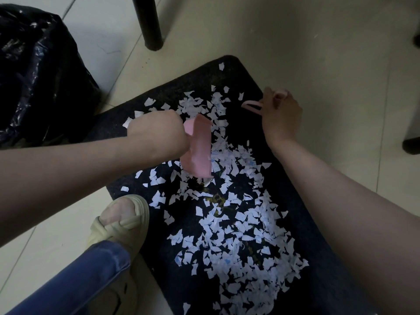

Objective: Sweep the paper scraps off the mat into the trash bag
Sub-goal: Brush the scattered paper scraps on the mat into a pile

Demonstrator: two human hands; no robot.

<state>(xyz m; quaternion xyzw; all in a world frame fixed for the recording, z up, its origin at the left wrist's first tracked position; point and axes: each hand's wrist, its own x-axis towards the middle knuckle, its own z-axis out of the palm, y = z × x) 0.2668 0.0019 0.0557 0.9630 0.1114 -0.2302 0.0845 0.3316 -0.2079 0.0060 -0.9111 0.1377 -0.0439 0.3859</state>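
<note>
left hand [156, 130] fisted round pink brush [197, 148] over the paper scraps [229, 237] | right hand [281, 112] curled on thin pink handle [251, 107] | scraps strewn across dark mat [204, 76] | pale tiled floor [295, 42] | black trash bag [38, 76] just left | black furniture leg [151, 23] beyond

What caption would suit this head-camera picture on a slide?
Left hand grips a pink tool, right hand a pink handle, above paper scraps strewn on a dark mat.
</note>
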